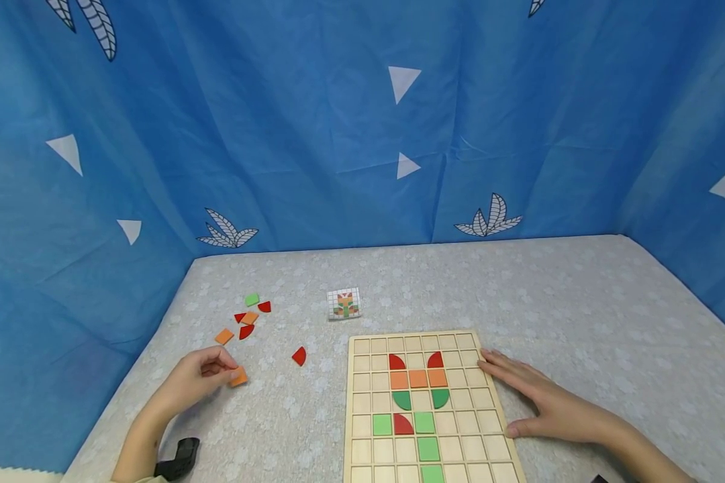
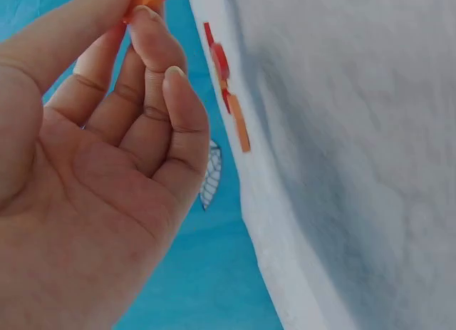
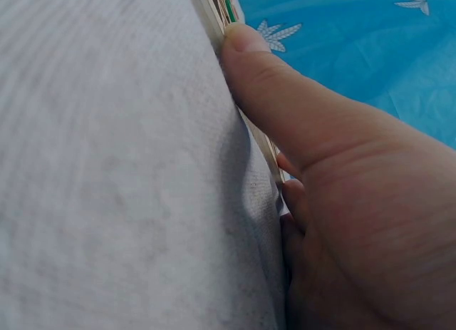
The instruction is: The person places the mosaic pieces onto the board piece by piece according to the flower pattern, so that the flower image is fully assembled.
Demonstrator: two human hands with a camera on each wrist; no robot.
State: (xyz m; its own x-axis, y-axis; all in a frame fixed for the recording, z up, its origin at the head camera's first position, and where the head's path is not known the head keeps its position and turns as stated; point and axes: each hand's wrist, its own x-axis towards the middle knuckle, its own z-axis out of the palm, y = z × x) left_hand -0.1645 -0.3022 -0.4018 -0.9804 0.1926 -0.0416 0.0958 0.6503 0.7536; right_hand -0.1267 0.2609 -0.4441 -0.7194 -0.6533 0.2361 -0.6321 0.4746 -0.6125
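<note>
Orange square tile (image 1: 239,377): pinched between thumb and fingertips of the left hand (image 1: 195,380), left of the pale wooden grid board (image 1: 361,404). Right hand (image 1: 552,406): fingers extended, touching the board's right edge.

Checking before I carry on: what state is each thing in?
Board: partly filled with coloured pieces
Left hand: pinching an orange piece
Right hand: touching the board's right edge
Pattern card: face up, beyond the board
Loose pieces: scattered left of the board
</note>
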